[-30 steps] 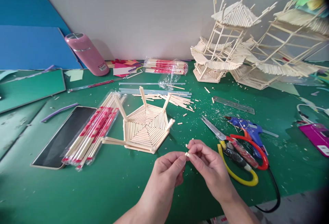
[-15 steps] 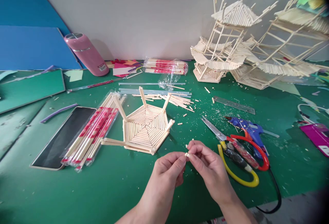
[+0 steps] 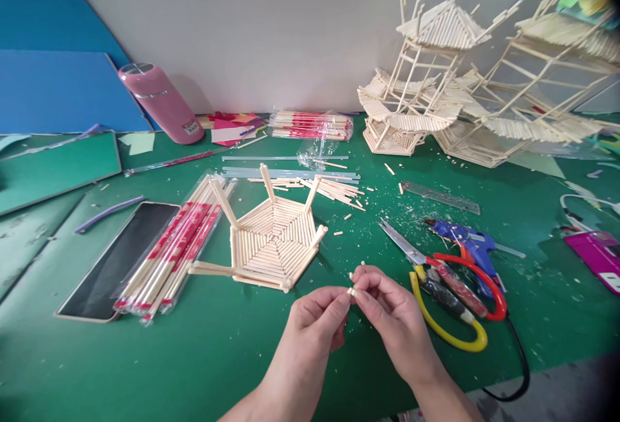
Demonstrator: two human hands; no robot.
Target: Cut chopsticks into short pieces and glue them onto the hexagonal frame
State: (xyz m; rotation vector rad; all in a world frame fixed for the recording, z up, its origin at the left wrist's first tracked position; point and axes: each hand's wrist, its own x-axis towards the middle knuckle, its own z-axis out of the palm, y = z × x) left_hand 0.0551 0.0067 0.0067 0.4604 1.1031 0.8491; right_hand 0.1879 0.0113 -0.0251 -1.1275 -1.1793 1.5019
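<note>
- Fingers of left hand (image 3: 310,325): thumb and forefinger pressed together on short stick pieces (image 3: 351,292), just above the table (image 3: 194,370).
- Fingers of right hand (image 3: 394,325): thumb and forefinger pinch the same pieces; tips of both hands meet or nearly meet. Grip mostly hidden behind the knuckles.
- Hexagonal stick base (image 3: 274,241): on table, beyond the hands and to their left, not held. Panel of nested sticks; posts rise at several corners, the near-left one slanting low outward.
- Scissors (image 3: 427,263): just right of right hand, blades pointing away, one red handle, one yellow.
- Blue hot glue gun (image 3: 462,238): lies beside scissors, far side.
- Loose cut sticks (image 3: 335,191): behind base.
- Bagged chopsticks (image 3: 179,241): left of base, partly overlapping dark-screened phone (image 3: 116,263).
- Stick tower (image 3: 443,28): stands at back right.
</note>
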